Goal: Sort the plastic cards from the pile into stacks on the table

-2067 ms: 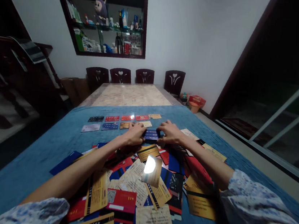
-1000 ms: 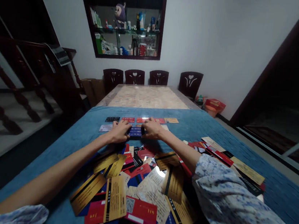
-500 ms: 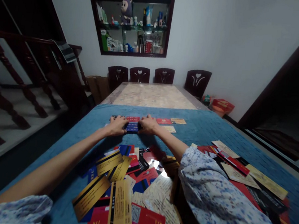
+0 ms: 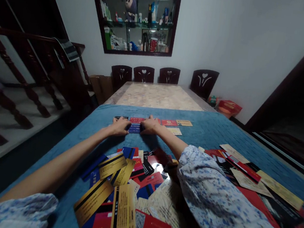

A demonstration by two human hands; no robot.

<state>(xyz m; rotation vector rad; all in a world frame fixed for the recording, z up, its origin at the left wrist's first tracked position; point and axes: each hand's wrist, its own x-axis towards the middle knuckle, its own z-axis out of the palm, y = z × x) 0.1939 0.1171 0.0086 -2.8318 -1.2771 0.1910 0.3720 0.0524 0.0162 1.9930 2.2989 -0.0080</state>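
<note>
A blue card (image 4: pixel 134 128) lies flat at the far side of the blue cloth, between my two hands. My left hand (image 4: pixel 120 126) has curled fingers and a thumb at its left end. On its right end are the bent fingers of my right hand (image 4: pixel 150 125), which cover that part. Just beyond them a red card (image 4: pixel 137 120) and a black card (image 4: pixel 121 117) show in a row. To the right of my right hand are another red card (image 4: pixel 169 122), a gold card (image 4: pixel 184 123) and a cream card (image 4: pixel 174 131).
Nearer to me spreads a loose heap of cards, with a gold card (image 4: pixel 123 212) on top; my right sleeve hides part of it. A second card pile (image 4: pixel 244 173) lies at the right. The blue cloth (image 4: pixel 193 141) covers the table's near part. Chairs (image 4: pixel 169 75) stand beyond.
The blue card's near edge sits slightly lower against the cloth, less raised than before. Both hands stay at its ends with small finger shifts. The view has shifted a little.
</note>
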